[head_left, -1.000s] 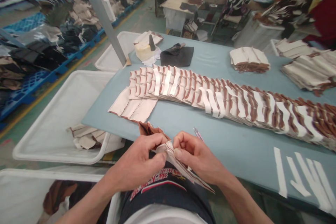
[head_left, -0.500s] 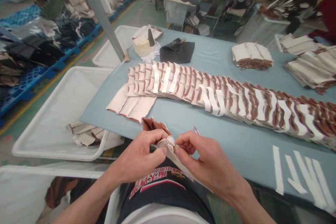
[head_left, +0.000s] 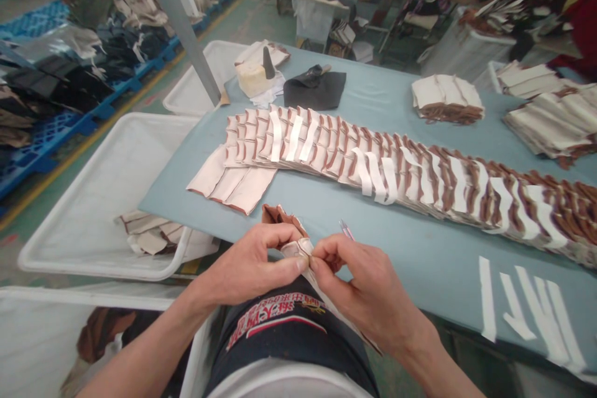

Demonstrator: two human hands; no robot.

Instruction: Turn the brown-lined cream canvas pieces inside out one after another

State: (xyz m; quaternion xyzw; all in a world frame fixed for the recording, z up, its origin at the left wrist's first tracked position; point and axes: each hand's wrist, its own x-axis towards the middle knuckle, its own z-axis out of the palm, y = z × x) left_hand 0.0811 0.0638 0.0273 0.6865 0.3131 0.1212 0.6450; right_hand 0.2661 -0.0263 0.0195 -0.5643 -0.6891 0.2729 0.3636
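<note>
One piece [head_left: 295, 250] pinched between our two hands

We hold a single narrow, folded piece, cream on one face and rough brown on the other, at the table's near edge, over our apron [head_left: 289, 323]. Our left hand [head_left: 261, 264] grips it narrowly between thumb and forefinger; our right hand [head_left: 357, 270] pinches it just beside, fingers curled. Both forearms slant inward, and the thumb tips nearly meet.

On the smooth blue-green table [head_left: 420, 261], one slim pointed tool [head_left: 346, 230] lies near the right hand. Beyond runs one long row [head_left: 321, 143] of overlapping ridged pieces, too many to count, three white strips across its left end. Five loose strips [head_left: 487, 298] lie at right. Farther back sit one limp black cloth [head_left: 314, 92], one yellowish block [head_left: 249, 79] and one dark cone [head_left: 268, 63].
</note>
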